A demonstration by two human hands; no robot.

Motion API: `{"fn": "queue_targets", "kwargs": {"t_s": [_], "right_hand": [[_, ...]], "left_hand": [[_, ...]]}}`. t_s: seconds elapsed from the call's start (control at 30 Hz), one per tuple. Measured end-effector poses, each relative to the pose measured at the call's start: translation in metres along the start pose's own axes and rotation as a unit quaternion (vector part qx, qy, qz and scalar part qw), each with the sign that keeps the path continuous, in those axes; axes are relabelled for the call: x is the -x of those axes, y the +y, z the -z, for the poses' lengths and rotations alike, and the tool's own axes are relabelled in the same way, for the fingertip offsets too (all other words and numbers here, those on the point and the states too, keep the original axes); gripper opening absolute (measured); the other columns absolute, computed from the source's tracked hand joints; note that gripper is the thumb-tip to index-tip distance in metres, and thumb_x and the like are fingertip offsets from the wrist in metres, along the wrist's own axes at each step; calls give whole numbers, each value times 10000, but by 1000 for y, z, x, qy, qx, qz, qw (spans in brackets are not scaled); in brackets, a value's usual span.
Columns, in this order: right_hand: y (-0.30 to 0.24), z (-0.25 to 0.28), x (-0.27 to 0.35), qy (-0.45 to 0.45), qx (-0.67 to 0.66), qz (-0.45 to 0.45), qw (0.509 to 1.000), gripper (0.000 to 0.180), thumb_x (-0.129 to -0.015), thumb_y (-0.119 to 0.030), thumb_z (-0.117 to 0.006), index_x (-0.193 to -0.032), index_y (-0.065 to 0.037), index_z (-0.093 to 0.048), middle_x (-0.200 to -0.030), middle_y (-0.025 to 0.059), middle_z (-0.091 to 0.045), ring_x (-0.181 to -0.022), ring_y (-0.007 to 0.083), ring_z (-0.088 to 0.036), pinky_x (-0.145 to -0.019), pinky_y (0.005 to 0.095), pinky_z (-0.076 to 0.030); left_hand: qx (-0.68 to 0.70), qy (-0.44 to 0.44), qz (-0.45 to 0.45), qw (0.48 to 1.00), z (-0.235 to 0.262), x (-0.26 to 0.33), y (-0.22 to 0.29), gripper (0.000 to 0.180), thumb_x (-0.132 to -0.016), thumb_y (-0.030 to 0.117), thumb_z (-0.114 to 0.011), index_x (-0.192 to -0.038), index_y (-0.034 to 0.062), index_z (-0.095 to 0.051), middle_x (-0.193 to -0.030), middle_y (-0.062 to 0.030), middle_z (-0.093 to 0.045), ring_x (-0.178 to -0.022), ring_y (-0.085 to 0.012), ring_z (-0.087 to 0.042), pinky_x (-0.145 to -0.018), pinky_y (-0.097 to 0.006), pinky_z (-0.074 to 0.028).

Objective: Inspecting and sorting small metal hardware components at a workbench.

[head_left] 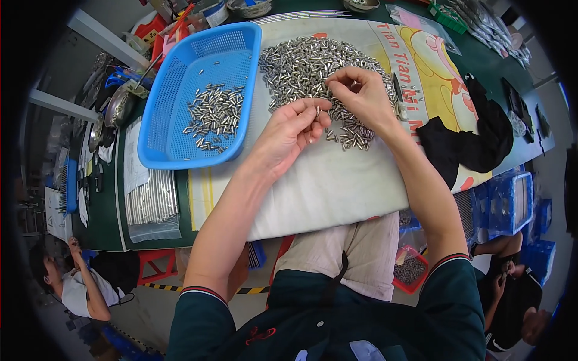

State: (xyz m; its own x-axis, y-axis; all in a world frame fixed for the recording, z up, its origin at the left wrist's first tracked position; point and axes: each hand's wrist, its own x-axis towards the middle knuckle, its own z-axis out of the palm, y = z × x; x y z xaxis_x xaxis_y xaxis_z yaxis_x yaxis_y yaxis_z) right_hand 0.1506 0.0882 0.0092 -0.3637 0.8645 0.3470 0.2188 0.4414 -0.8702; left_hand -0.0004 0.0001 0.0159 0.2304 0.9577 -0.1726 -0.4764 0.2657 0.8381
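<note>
A wide heap of small shiny metal pins (313,60) lies on a pale printed cloth (313,186) in front of me. At the near edge of the heap, my left hand (286,135) is closed, palm turned up, with a small metal pin (318,111) at its thumb and fingertips. My right hand (364,99) hovers over the heap just to the right, thumb and forefinger pinched together; what they hold, if anything, is hidden. On the left stands a blue plastic basket (153,141) with a smaller pile of similar pins (217,114) inside.
Right of the heap lies a black cloth (475,135). Clear bags of metal rods (153,198) rest left of the basket on the green table (102,228). A red bin of small parts (411,269) sits below on the right. Other people sit at lower left and lower right.
</note>
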Motion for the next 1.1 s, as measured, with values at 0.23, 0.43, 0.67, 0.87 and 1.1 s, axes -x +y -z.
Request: {"fn": "queue_targets", "kwargs": {"t_s": [0.23, 0.43, 0.67, 0.87, 1.1], "right_hand": [[4, 1, -1, 6, 12, 1, 1000, 167, -720, -112, -590, -800, 27, -637, -659, 59, -620, -571, 86, -525, -553, 235, -445], [8, 1, -2, 6, 14, 5, 1000, 171, -720, -119, -592, -803, 23, -641, -661, 65, -623, -570, 92, -529, -553, 239, -447], [10, -1, -2, 3, 7, 4, 1000, 170, -723, -109, -588, -808, 28, -640, -664, 68, -624, -570, 91, -530, -554, 240, -450], [9, 0, -2, -2, 5, 0, 1000, 172, -723, -105, -584, -814, 30, -641, -663, 66, -623, -573, 85, -526, -553, 237, -448], [10, -2, 0, -8, -2, 1, 1000, 167, -725, -104, -585, -811, 29, -639, -659, 61, -619, -577, 83, -530, -556, 238, -451]], "left_hand": [[-129, 24, -47, 990, -3, -1, -8, 201, -925, 132, -435, -1053, 0, -517, -808, -27, -573, -639, -47, -477, -583, -183, -393], [-167, 19, -92, 981, -4, -3, -11, 209, -919, 102, -426, -1075, -5, -515, -823, -46, -586, -652, -51, -507, -585, -187, -416], [-185, 22, -93, 978, -4, -2, -10, 234, -916, 96, -426, -1101, -18, -512, -813, -57, -594, -638, -55, -514, -571, -191, -425], [-189, 25, -85, 978, -6, -1, -10, 236, -913, 105, -439, -1089, -26, -523, -797, -68, -602, -606, -60, -522, -553, -198, -439], [-200, 23, -74, 977, -7, 0, -11, 213, -914, 107, -439, -1055, -21, -536, -791, -70, -605, -601, -61, -531, -549, -196, -444]]}}
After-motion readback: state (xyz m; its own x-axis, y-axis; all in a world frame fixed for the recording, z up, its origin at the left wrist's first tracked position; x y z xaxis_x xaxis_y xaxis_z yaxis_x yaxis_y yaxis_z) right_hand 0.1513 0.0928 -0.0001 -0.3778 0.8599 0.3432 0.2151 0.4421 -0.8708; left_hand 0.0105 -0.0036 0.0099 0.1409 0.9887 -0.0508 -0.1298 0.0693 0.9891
